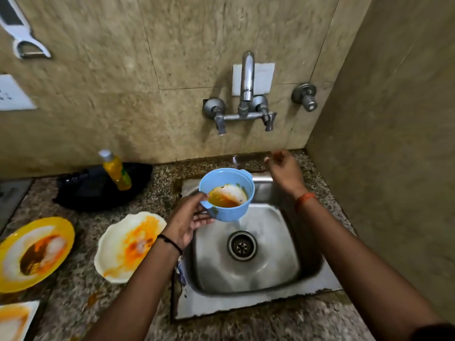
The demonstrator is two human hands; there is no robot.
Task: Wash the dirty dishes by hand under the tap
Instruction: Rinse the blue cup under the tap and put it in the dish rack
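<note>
Dirty dishes sit at the sink (290, 244) and on the counter (81, 286) at 9 o'clock of it. Left hand (188, 221) is clamped on a blue bowl (226, 193), thumb over the small side lug, fingers (203, 221) spread under the base. It holds the bowl tilted above the basin's 11 o'clock corner. Inside the bowl lies an orange-brown sauce smear with a white patch beside it. Right hand (285, 172) hangs above the basin's 1 o'clock corner, fingers loosely curled and apart, gripping nothing; it is blurred. An orange band rings that wrist, a black thread the left.

Steel basin is square with rounded corners, shiny, a round drain (242, 246) in its middle. Wall tap (247, 92) at 12 o'clock has a curved spout and two lever handles. Counter is speckled stone. A white plate (128, 246) with a wavy rim, streaked orange, lies just beside the basin; a yellow plate (34, 252) with brown and white residue lies farther left. A yellow bottle (117, 172) stands by a black pan (98, 190) at 10 o'clock.
</note>
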